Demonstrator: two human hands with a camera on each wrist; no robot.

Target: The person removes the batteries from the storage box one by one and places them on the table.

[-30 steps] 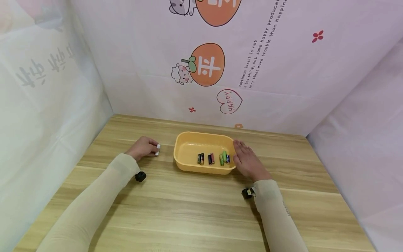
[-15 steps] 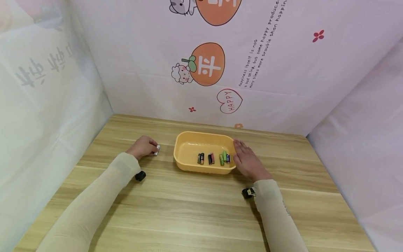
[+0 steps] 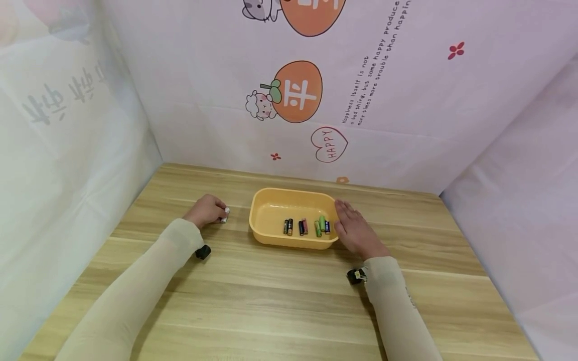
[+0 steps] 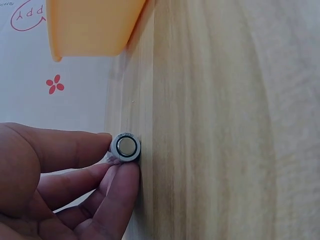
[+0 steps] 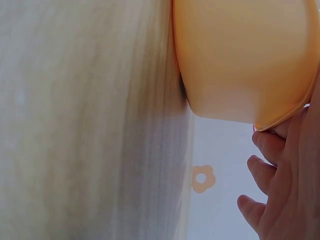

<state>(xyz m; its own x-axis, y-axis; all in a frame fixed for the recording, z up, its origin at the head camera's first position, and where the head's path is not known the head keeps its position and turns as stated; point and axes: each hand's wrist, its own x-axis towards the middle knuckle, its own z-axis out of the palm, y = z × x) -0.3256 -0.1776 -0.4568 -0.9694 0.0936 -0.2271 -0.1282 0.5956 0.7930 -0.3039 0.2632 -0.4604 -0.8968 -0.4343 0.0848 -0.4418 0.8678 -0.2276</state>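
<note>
My left hand (image 3: 206, 209) pinches a white battery (image 3: 225, 215) between thumb and fingertips, left of the yellow basin (image 3: 273, 239). In the left wrist view the battery (image 4: 127, 147) shows its round metal end and lies close against the tabletop. My right hand (image 3: 356, 229) rests with straight fingers along the basin's right end; in the right wrist view its fingers (image 5: 270, 145) are at the rim. Several batteries lie inside the basin: two dark ones (image 3: 288, 227) side by side, a dark and pink pair (image 3: 303, 227), and green ones (image 3: 318, 229) beside a dark blue one (image 3: 327, 227).
The wood-grain table (image 3: 253, 306) stretches in front of the basin. A printed white curtain (image 3: 217, 115) rises behind it, with more white cloth at the left and right. A small black wrist camera (image 3: 203, 251) hangs at the left sleeve, another (image 3: 355, 276) at the right.
Hardly anything differs: the left forearm has shifted very slightly to the right, with the white battery still pinched. The right hand and the basin stay where they were.
</note>
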